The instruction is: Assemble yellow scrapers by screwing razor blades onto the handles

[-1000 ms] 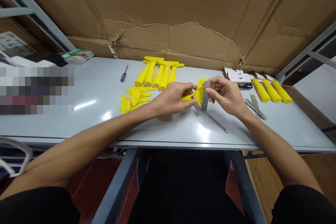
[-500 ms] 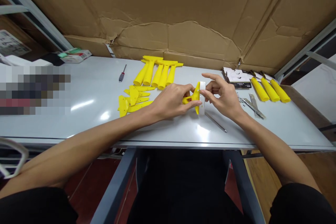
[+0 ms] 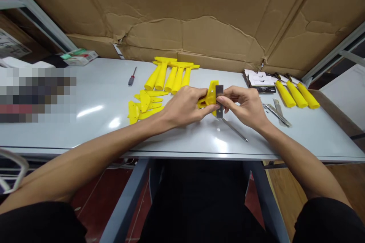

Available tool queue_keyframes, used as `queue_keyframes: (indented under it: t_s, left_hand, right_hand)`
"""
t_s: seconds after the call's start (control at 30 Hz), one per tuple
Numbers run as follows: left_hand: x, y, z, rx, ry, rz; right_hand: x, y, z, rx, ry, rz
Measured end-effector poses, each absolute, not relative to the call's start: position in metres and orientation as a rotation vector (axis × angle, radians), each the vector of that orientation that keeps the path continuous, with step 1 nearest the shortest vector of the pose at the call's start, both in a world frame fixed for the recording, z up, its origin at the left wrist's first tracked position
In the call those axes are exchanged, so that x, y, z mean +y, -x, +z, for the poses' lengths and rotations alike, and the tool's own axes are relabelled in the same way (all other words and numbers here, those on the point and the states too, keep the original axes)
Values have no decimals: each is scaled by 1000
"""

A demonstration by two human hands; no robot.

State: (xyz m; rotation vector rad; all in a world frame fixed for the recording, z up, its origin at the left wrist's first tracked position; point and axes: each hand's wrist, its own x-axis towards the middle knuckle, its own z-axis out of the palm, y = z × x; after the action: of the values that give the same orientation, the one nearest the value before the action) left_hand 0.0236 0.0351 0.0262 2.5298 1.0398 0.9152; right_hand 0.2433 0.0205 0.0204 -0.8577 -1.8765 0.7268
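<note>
My left hand (image 3: 185,108) is closed around a yellow plastic scraper head (image 3: 211,93), held just above the table near its front. A flat metal blade (image 3: 219,101) with small holes lies along the head's right edge. My right hand (image 3: 242,102) pinches the blade, thumb on its near face and the other fingers partly hidden behind it. Below the hands a metal screwdriver shaft (image 3: 235,130) lies on the table, its left end hidden. To the left of my left hand are several flat yellow plastic pieces (image 3: 145,100).
Several yellow T-shaped handles (image 3: 178,78) lie at the back. A small screwdriver (image 3: 131,79) rests to their left. On the right are black-and-white boxes (image 3: 258,80), loose screws, metal strips (image 3: 278,114) and yellow tubular handles (image 3: 299,95). Cardboard (image 3: 182,3) stands behind the table.
My right thumb and fingers have closed onto the blade. The scraper head and blade have tilted, so the blade's face looks dark instead of bright white.
</note>
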Motion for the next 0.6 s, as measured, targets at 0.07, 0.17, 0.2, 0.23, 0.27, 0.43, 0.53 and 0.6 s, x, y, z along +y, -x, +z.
queue_keyframes:
  t_s: [0.07,0.17,0.2,0.23,0.27,0.43,0.53,0.6]
  left_hand:
    - [35,-25,26,1008,-2556,888]
    - [34,-27,26,987,-2575,842]
    - [34,-27,26,986,-2568,837]
    - [34,-26,26,989,-2555,839]
    - [35,-26,27,995,-2533,854]
    - [41,-21,32,997,-2391,957]
    - [42,-21,34,960,-2380,960]
    - [41,-21,34,942,-2379,952]
  right_hand:
    - [19,-242,20,-1857,859,686]
    - [17,-239,19,-1845,872,633]
    - [17,-239,18,-1844,878,618]
    - [17,-239,17,-1847,884,605]
    - [17,-239,17,-1856,889,599]
    - [20,-242,17,-1913,907,710]
    - [19,-242,17,-1885,916,761]
    - [18,-242,18,-1880,911,732]
